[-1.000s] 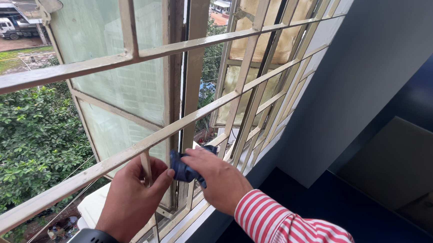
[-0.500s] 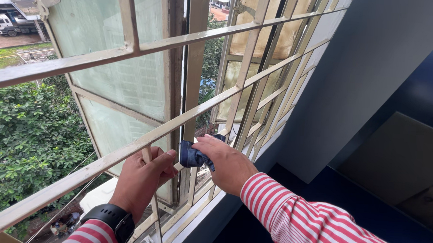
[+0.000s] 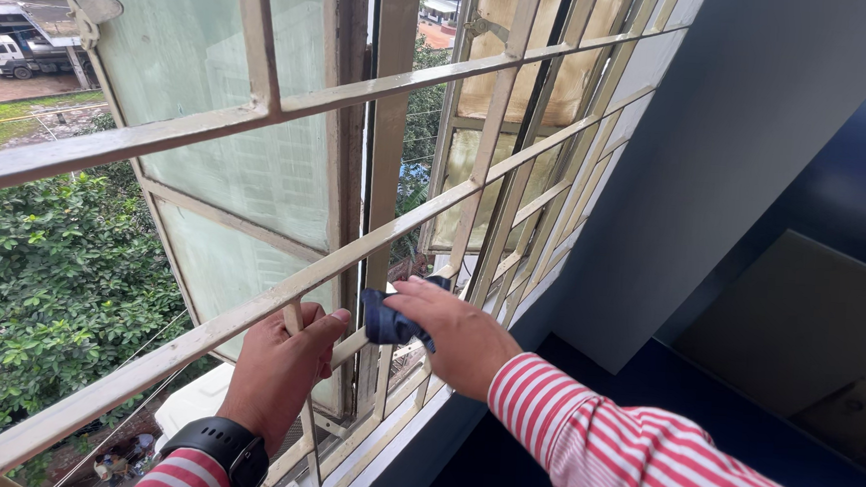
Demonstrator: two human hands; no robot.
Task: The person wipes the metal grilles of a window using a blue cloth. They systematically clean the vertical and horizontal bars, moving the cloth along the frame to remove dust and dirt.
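Dark blue cloth [image 3: 393, 323] is sitting bunched against the cream window grille [image 3: 404, 227], right hand [image 3: 457, 337] clamping it from four o'clock. Left hand [image 3: 280, 370] is curling round a bar at nine o'clock. Rust-stained frame [image 3: 345, 118] above is looking unwiped.

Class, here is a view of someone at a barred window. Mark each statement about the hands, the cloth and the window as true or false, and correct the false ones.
1. The right hand holds a dark blue cloth against the cream metal window grille. True.
2. The left hand holds a spray bottle. False: it grips a grille bar and holds nothing else.
3. A black wristwatch sits on the left wrist. True.
4. The sleeves are plain green. False: the red-and-white striped sleeve is clear.
5. Leafy green trees show outside. True.
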